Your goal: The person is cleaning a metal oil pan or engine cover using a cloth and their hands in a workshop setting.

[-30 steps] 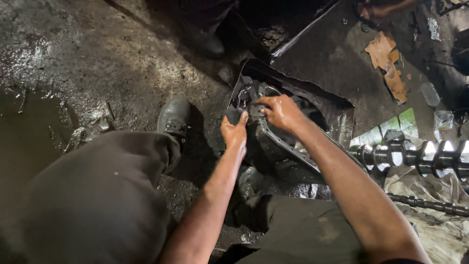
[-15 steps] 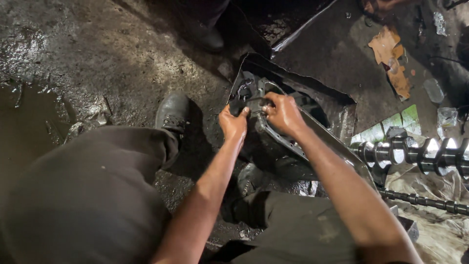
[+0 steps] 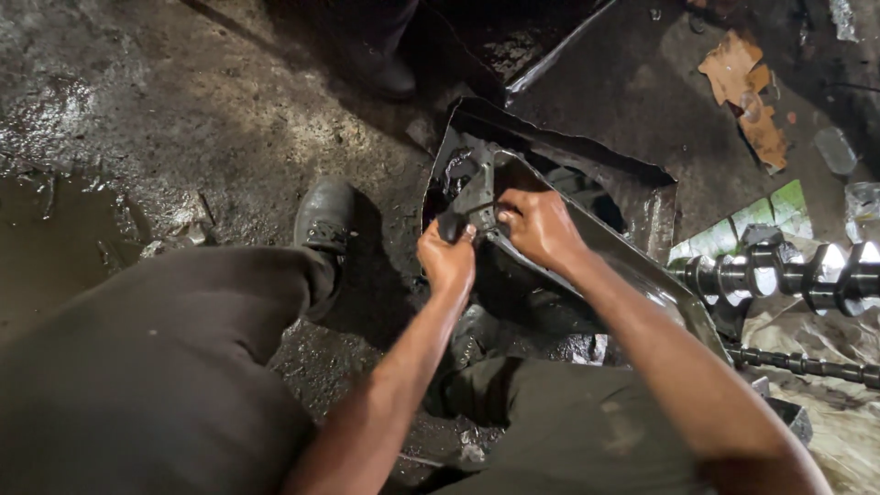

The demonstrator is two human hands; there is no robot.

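- The left hand (image 3: pixel 446 259) is curled shut around a small dark lump (image 3: pixel 449 225), thumb and fingertips pinching it at the near edge of a greasy metal cover (image 3: pixel 559 240); what the lump is cannot be told under the grime.
- The left forearm runs up from the bottom of the view, bare, with the wrist bent slightly toward the cover.
- The right hand (image 3: pixel 543 226) lies on the cover just beside the left one, its fingers bent and closed on the cover's upper flange, knuckles up.
- The right forearm comes in from the lower right corner, crossing over the knee.
- The cover sits tilted in a torn black tray (image 3: pixel 642 197) on the wet, oily floor (image 3: pixel 183 119), between the person's legs and in front of the boot (image 3: pixel 325 215).
- A crankshaft (image 3: pixel 788 275) lies to the right on a pale sheet, well apart from both hands; scraps of brown cardboard (image 3: pixel 744 92) lie farther back.
- Compared with half a second ago, both hands stand slightly lower and closer together, the left one turned more over its lump.
- The cover has tipped up, so more of its long flat side faces the camera than before.
- A second ago the right hand's fingers were spread wider over the top of the part; now they are drawn in tight.
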